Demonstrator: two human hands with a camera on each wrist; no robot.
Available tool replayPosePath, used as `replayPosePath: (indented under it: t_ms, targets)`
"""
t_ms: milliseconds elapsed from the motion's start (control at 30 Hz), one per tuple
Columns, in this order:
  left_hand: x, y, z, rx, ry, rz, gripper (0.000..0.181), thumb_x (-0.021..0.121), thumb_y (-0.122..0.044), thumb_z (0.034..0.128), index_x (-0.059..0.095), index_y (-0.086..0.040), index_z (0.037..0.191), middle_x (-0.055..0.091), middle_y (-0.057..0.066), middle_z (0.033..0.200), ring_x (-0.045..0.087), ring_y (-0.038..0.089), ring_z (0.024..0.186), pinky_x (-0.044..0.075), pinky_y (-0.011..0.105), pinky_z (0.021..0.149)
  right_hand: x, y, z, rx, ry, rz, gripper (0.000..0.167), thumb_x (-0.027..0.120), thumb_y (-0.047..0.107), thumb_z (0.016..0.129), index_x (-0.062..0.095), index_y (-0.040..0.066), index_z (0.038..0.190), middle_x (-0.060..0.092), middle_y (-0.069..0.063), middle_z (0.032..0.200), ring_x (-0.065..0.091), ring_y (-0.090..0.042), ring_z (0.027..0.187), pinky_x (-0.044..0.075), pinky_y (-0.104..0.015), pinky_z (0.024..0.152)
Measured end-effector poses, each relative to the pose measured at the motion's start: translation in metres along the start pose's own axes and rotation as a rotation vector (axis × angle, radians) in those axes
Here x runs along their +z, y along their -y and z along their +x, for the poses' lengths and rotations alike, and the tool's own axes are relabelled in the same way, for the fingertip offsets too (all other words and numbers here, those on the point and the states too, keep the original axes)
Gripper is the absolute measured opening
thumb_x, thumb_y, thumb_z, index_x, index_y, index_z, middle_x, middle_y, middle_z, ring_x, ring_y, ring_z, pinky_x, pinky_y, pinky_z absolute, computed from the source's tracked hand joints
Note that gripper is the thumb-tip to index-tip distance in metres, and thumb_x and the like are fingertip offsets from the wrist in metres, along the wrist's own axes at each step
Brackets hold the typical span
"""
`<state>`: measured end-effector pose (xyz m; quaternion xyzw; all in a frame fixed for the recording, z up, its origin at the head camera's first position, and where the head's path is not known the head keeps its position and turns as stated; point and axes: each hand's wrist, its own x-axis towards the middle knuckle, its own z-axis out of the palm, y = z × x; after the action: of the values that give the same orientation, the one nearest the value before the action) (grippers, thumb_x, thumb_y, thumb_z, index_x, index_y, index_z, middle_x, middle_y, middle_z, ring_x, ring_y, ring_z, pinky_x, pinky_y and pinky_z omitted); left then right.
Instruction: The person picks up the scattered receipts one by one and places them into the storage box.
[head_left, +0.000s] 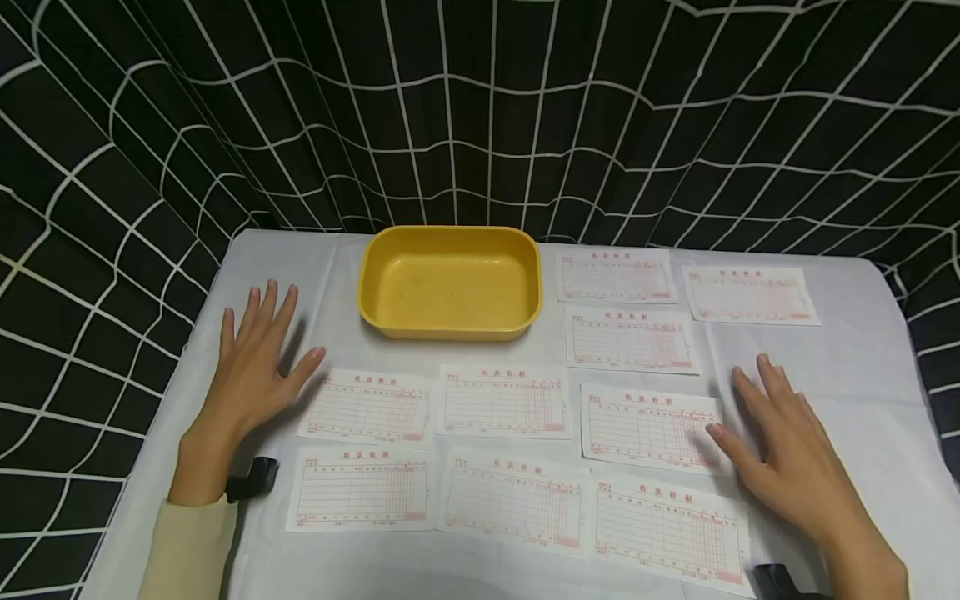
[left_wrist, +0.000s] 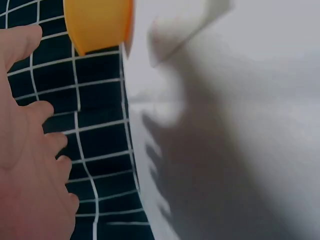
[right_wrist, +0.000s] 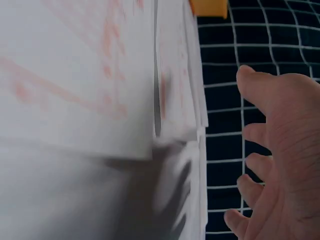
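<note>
Several white receipt slips (head_left: 502,402) with red print lie spread over the white-covered table. My left hand (head_left: 255,375), fingers straight and spread, hovers at the left beside a receipt slip (head_left: 367,406) and holds nothing. On the other side my right hand (head_left: 787,450) is likewise spread and empty, its thumb over the right edge of another receipt slip (head_left: 651,427). A yellow plastic tray (head_left: 450,333) sits at the back middle with nothing in it. In the left wrist view my left hand (left_wrist: 30,145) stands above the cloth, casting a shadow; the right wrist view shows my right hand (right_wrist: 280,155) apart from the slips.
A white cloth (head_left: 337,567) covers the table. Black fabric with a white grid (head_left: 480,108) hangs behind it and along both sides. Two receipt slips (head_left: 750,295) (head_left: 617,276) lie near the back right edge. A black wrist device (head_left: 258,477) is on the left wrist.
</note>
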<state>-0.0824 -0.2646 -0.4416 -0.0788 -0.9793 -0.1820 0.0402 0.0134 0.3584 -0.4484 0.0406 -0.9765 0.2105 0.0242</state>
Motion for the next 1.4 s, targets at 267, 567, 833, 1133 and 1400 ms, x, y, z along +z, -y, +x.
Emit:
replayPosePath:
  t_ms: [267,567,833,1133,1400]
  targets:
    - [0.001,-0.010,0.026,0.031,0.039,-0.066,0.093,0.061,-0.056,0.0993,0.015,-0.021,0.172,0.012,0.011,0.179,0.007,0.036,0.168,-0.001,0.064,0.134,0.006,0.018,-0.028,-0.032,-0.035,0.080,0.078,0.084,0.026,0.090,0.049,0.014,0.159,0.028,-0.012,0.176,0.034,-0.051,0.155,0.020,-0.054,0.135]
    - [0.009,-0.029,0.054,0.096,0.056,-0.132,0.094,0.066,-0.053,0.0982,0.014,-0.024,0.172,0.012,0.007,0.180,0.011,0.033,0.168,0.002,0.061,0.135,0.020,0.038,-0.067,0.012,-0.116,0.065,0.063,0.098,0.021,0.070,0.073,0.014,0.127,0.062,-0.006,0.124,0.051,-0.023,0.113,0.014,0.007,0.099]
    - [0.014,-0.039,0.064,0.109,0.066,-0.150,0.096,0.065,-0.057,0.0968,0.017,-0.021,0.172,0.015,0.005,0.180,0.014,0.031,0.168,0.006,0.060,0.136,0.036,0.037,-0.101,0.051,-0.116,0.053,0.060,0.104,0.024,0.058,0.078,0.014,0.112,0.068,0.000,0.117,0.030,0.023,0.115,0.030,-0.003,0.086]
    - [0.020,-0.047,0.084,0.139,0.107,-0.172,0.098,0.061,-0.061,0.0979,0.016,-0.013,0.171,0.017,0.009,0.179,0.014,0.031,0.168,0.006,0.055,0.137,0.044,0.034,-0.114,0.035,-0.132,0.032,0.077,0.103,0.021,0.056,0.073,-0.001,0.124,0.064,-0.016,0.128,0.055,-0.038,0.113,0.039,-0.031,0.097]
    - [0.030,-0.049,0.093,0.149,0.140,-0.195,0.103,0.059,-0.061,0.0991,0.008,-0.008,0.171,0.010,0.010,0.180,0.012,0.032,0.168,0.010,0.052,0.137,0.048,0.036,-0.113,0.022,-0.134,0.008,0.075,0.100,0.020,0.062,0.071,-0.006,0.126,0.062,-0.016,0.126,0.052,-0.032,0.109,0.030,-0.021,0.084]
